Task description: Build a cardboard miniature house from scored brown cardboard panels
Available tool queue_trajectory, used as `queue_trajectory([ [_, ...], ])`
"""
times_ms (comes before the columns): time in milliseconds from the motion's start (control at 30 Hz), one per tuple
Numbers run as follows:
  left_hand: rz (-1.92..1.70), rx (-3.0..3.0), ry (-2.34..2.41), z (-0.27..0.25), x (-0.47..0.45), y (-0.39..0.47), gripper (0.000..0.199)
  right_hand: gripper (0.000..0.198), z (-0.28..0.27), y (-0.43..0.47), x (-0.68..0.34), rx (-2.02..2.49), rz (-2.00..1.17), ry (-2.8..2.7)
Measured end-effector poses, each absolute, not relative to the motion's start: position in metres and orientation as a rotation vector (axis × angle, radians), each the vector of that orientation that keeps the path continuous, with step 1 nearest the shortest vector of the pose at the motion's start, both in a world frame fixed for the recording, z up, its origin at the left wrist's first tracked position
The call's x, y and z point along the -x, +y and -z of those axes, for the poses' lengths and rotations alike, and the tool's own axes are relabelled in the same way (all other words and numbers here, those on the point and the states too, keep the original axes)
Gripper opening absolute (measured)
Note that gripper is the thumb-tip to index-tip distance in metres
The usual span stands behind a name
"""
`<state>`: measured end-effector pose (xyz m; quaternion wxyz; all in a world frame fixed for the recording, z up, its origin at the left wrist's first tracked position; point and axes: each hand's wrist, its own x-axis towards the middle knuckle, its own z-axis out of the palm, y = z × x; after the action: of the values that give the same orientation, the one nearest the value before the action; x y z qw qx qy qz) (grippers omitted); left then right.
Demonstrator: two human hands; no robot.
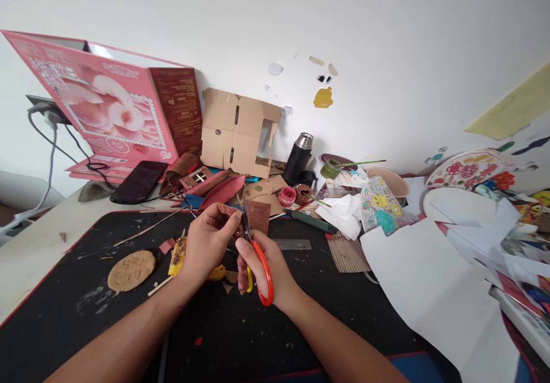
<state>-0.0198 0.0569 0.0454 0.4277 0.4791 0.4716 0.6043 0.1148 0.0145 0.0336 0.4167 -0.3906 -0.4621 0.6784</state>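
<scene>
Two bare hands met above the middle of a black mat (240, 337), which covered most of the pale surface (26, 277). The right hand (272, 265) had its fingers clamped on the handles of a pair of scissors (269, 280), one loop orange, the other yellow, with the slightly parted blades pointing toward the mat's far edge. The left hand (206, 237) held its stained fingers curled just beside those blades, thumb near the index finger; what lay between them was hidden, so whether they gripped anything could not be told.

Behind the blades, near the mat's far edge, lay a square of brown card (260, 217). A ruler (293, 244) lay right of it, and a green-handled tool (313, 221) angled across beyond. Toward the mat's left edge rested a brown oval disc (131, 270); between it and the left wrist, a yellow tool (177, 256) was partly covered by the arm. Corrugated card (347, 254) lay nearer the right edge, beside large white paper (433, 291). A phone (140, 181) lay at the surface's far left corner, while a black flask (297, 162) stood, tilted in view, along its far edge.
</scene>
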Motion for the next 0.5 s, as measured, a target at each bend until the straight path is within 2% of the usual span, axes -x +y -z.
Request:
queue_trajectory([
  [500,-1.483,-1.219,1.195,-0.0466,0.0189,0.0558,0.019,0.064,-0.0364,0.0139,-0.1172,1.008,-1.709,-1.15],
])
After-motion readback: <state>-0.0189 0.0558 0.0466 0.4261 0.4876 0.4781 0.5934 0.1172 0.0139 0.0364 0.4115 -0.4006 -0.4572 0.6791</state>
